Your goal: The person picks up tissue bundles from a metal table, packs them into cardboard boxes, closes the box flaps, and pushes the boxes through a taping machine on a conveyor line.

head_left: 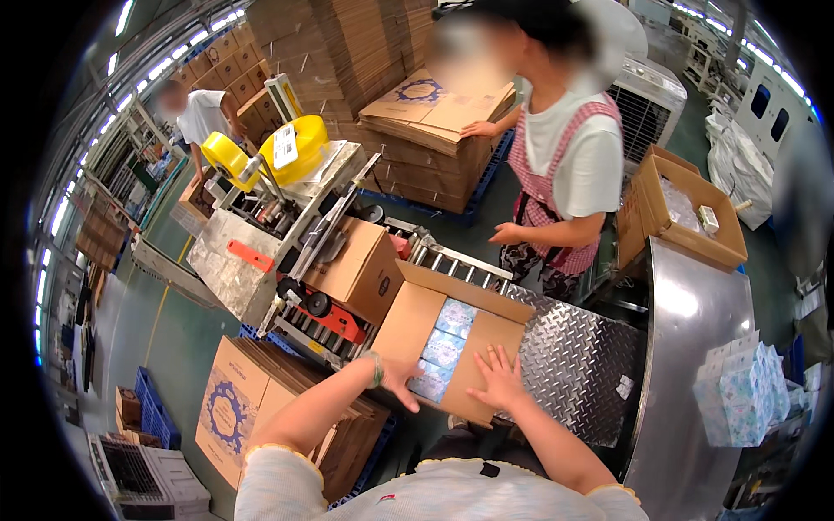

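A cardboard carton sits before me with its far flap raised and two side flaps lying inward. Between those flaps shows a row of blue-and-white printed packs. My right hand rests flat on the right flap, fingers spread. At the carton's near left edge is my left hand, its fingers stretched out and nothing seen in them; a greenish band circles that wrist. Behind the carton, another carton stands in the taping machine.
A diamond-plate metal surface and a steel table lie to the right, with bagged blue-white packs. A co-worker stands across the roller conveyor by stacked flat cartons. More flat cartons stand at left.
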